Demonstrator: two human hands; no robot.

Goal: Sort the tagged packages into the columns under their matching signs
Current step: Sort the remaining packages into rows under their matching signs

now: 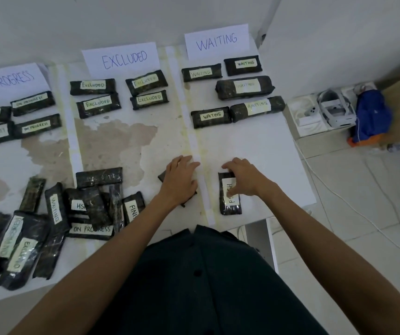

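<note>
My right hand [243, 178] grips a black wrapped package tagged FINISH [229, 201], which lies lengthwise near the table's front edge in the column under the WAITING sign [217, 41]. Fingers curl over its far end and the thumb lies on its label. My left hand [182, 178] rests flat on another black package [162, 176]; only its corners show and its tag is hidden. Under the EXCLUDED sign [124, 59] and the ON PROGRESS sign [8, 81] lie rows of matching tagged packages. A loose pile of unsorted packages [49, 226] covers the front left.
The white table [261, 146] has worn brown patches and pale tape strips dividing the columns. Its right edge drops to a tiled floor with a white cable [339, 197], open white boxes holding a headset [334, 110], and a blue bag [370, 114].
</note>
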